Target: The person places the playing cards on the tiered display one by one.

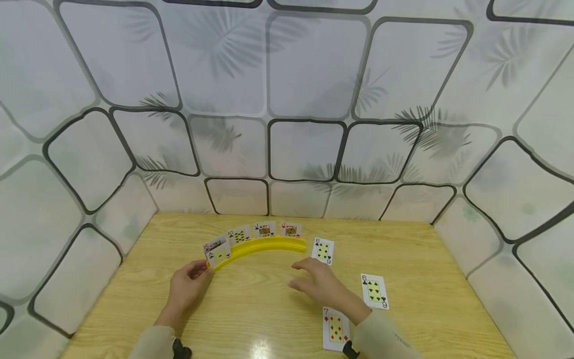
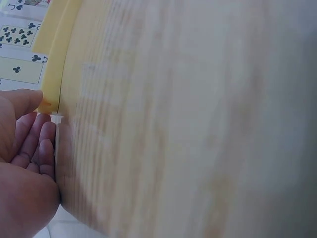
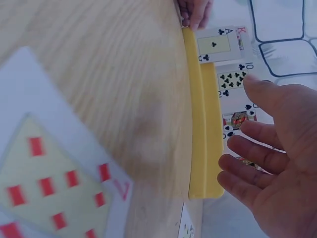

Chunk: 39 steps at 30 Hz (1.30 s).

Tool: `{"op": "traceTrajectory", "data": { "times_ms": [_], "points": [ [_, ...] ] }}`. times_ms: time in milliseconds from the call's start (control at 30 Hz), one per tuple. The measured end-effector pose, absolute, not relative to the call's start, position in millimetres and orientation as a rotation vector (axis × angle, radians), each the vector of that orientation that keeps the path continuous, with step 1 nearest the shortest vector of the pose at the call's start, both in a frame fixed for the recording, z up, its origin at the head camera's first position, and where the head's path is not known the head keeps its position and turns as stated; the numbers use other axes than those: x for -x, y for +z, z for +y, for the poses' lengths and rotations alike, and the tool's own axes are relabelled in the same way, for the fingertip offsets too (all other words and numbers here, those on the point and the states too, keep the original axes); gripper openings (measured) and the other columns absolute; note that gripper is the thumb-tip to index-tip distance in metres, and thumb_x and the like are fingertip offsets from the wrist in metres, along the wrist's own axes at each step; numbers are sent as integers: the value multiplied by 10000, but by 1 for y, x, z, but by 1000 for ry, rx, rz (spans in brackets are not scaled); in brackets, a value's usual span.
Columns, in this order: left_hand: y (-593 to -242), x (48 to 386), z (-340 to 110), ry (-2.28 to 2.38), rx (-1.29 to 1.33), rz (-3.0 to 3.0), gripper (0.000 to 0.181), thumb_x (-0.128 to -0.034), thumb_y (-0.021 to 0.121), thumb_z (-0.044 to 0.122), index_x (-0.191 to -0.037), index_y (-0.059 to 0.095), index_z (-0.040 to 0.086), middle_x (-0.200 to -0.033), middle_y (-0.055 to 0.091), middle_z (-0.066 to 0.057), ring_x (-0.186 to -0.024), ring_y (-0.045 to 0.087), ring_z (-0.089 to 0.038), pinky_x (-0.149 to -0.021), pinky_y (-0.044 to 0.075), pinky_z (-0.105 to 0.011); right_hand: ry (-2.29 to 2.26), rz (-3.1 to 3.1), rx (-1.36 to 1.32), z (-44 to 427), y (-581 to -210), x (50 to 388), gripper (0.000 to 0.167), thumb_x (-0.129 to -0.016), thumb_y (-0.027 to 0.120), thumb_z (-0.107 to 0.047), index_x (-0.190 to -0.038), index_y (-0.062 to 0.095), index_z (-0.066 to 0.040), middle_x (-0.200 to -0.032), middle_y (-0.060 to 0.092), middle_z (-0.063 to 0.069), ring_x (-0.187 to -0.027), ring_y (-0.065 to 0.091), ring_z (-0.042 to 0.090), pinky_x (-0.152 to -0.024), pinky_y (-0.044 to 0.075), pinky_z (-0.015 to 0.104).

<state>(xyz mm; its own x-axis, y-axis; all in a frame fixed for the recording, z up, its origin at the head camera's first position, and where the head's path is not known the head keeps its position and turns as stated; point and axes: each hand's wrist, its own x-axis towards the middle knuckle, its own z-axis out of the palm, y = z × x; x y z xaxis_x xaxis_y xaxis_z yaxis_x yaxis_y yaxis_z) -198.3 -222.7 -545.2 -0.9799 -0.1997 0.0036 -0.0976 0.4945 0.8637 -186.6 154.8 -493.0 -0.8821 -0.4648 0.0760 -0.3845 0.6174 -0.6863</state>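
A curved yellow card holder [image 1: 260,244] stands on the table with several playing cards upright in it. The ace of clubs [image 1: 219,255] is at its left end, in front of a red king [image 1: 214,243]. Farther right stand the ten of clubs [image 1: 239,235], a black jack [image 1: 264,229] and a red jack [image 1: 291,229]. My left hand [image 1: 190,285] grips the holder's left end, thumb [image 2: 27,100] on the yellow edge and the other fingers curled below. My right hand [image 1: 320,282] holds nothing; its fingers [image 3: 262,153] are spread, apart from the holder's right end.
Face up on the wooden table [image 1: 260,309] lie a black six [image 1: 323,251] just right of the holder, the six of clubs [image 1: 374,291] farther right, and the seven of diamonds [image 1: 335,326] under the right forearm. A patterned wall [image 1: 305,149] closes off the back and sides.
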Motion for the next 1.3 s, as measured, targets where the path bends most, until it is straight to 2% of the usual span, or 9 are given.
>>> {"op": "traceTrajectory", "data": {
  "times_ms": [233,567,733,867,967,1133,1300],
  "points": [
    [-548,198,-222,-1507,-261,-2638,330,-1000,725,175,-1268,715,-18,-1143,748,-159,-941,630,-98,-786,510,-156,-1070,2796,676,184,-507,161,544,-971,757,-412,-1370,658,-55,-1384,655,111,-1308,599,343,-1090,493,593],
    [-546,196,-223,-1491,-244,-2641,354,-999,717,167,-1298,699,-22,-1172,735,-170,-961,634,-120,-783,514,-159,-872,3004,643,222,-522,126,582,-887,829,-447,-1304,703,-61,-1321,663,70,-1233,620,300,-1049,523,534],
    [-546,196,-223,-1487,-243,-2638,339,-1004,716,159,-1291,703,-20,-1164,744,-170,-958,637,-104,-789,514,-150,-767,3039,614,235,-528,112,724,-836,837,-551,-1327,695,-38,-1357,623,59,-1273,584,280,-1073,502,538],
    [-546,197,-223,-1479,-233,-2631,329,-1003,715,148,-1285,708,-23,-1161,748,-174,-944,636,-87,-789,513,-147,-753,2976,535,240,-530,106,928,-775,818,-674,-1401,641,-12,-1441,570,102,-1340,553,325,-1094,483,583],
    [-545,198,-223,-1478,-225,-2624,321,-1002,713,136,-1279,711,-25,-1163,748,-176,-926,630,-67,-789,512,-143,-748,2947,513,242,-531,104,1015,-743,821,-704,-1429,612,15,-1476,544,127,-1368,536,354,-1104,471,595],
    [-547,199,-223,-1483,-221,-2617,326,-991,725,132,-1272,711,-32,-1156,746,-179,-909,622,-43,-784,511,-140,-761,2945,494,241,-531,103,1007,-728,841,-686,-1399,631,34,-1482,542,152,-1379,527,382,-1108,465,598],
    [-548,200,-224,-1477,-218,-2621,325,-988,729,131,-1268,712,-35,-1147,750,-182,-905,624,-37,-783,516,-143,-765,2961,479,241,-531,104,939,-725,848,-668,-1353,673,7,-1460,566,147,-1362,544,377,-1103,477,585]
  ]
}}
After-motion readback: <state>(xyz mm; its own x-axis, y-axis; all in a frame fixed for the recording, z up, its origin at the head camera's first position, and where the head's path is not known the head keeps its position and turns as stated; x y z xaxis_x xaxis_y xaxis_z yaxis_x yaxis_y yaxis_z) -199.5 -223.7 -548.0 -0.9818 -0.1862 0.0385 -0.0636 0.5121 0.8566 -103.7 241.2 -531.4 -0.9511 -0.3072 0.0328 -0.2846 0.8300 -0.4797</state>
